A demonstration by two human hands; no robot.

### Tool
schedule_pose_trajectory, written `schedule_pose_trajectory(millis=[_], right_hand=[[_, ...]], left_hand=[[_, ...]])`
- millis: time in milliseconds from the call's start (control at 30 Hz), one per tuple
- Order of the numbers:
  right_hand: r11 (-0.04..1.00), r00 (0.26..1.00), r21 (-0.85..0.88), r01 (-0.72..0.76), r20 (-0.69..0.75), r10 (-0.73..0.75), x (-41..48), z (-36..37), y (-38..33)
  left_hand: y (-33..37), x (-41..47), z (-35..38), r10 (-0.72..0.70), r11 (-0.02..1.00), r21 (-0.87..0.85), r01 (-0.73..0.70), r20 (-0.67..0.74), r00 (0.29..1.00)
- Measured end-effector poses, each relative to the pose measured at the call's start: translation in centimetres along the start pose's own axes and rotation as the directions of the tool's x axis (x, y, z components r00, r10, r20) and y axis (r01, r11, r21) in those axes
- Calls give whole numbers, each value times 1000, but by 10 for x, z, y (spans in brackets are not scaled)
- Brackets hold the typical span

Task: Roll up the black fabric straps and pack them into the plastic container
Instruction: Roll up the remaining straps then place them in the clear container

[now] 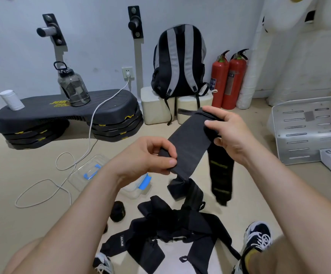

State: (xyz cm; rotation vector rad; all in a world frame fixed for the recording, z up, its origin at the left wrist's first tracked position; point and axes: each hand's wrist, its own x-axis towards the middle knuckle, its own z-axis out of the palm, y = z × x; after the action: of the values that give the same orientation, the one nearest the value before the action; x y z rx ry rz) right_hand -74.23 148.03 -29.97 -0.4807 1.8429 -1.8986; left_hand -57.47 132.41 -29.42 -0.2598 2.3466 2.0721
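Observation:
A black fabric strap is stretched flat between both hands above the floor. My left hand pinches its near end between thumb and fingers. My right hand grips the far end, from which a tail with yellow lettering hangs down. A pile of loose black straps lies on the floor between my feet. One rolled-up strap stands to the left of the pile. The clear plastic container with blue clips sits under my left wrist, its lid lying to its left.
A white cable loops across the floor at left. A black step platform carries a water jug and a white cylinder. A backpack, two fire extinguishers and a metal plate stand beyond.

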Motion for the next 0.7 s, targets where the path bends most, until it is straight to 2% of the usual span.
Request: schedule_pose_trajectory(millis=[100, 200, 434, 634, 700], right_hand=[[1000, 998, -16, 21, 61, -20, 1, -3, 1], [999, 988, 32, -2, 157, -3, -3, -2, 2], [993, 981, 118, -31, 193, 7, -5, 2, 1], [994, 984, 109, -2, 179, -18, -2, 1, 1], [996, 981, 92, -2, 192, -16, -2, 1, 2]], left_hand=[[1, -9, -7, 62, 998, -37, -59, 99, 993], [3, -12, -9, 74, 997, -25, -72, 99, 992], [5, -12, -8, -24, 994, 105, 30, -54, 998], [5, -7, 1, 32, 994, 113, 2, -296, 955], [6, -6, 2, 32, 995, 100, 0, -319, 947]])
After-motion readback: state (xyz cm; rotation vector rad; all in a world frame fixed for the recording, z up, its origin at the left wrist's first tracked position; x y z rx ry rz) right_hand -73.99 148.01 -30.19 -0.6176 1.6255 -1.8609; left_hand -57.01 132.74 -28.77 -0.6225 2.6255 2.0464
